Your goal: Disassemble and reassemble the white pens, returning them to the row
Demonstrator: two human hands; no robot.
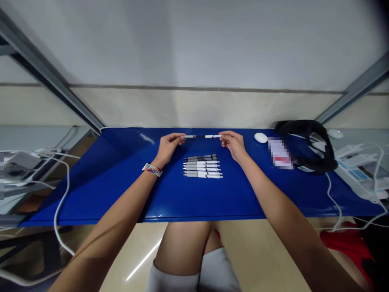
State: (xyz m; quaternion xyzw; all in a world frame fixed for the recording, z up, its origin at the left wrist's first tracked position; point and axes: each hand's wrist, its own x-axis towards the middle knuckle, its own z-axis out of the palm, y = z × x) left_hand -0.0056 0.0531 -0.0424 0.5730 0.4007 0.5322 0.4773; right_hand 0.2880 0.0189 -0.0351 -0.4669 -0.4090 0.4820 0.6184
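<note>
My left hand (172, 147) pinches the grey front part (191, 136) of a pen above the far half of the blue table (121, 178). The white rear part (212, 136) of the pen is between the fingertips of my right hand (233, 144). A thin dark section shows between the two parts, which lie in one line. Nearer to me, several pens (203, 167) lie side by side in a stack of rows, tips to the left. Most have grey grips and white barrels; those at the far side look darker.
At the right are a white oval object (261, 138), a blurred card-like item (280, 153), a black strap (328, 158) and a white power strip (357, 174) with cables. Metal posts (73, 101) stand left and right. A white cable (65, 194) hangs at the left edge.
</note>
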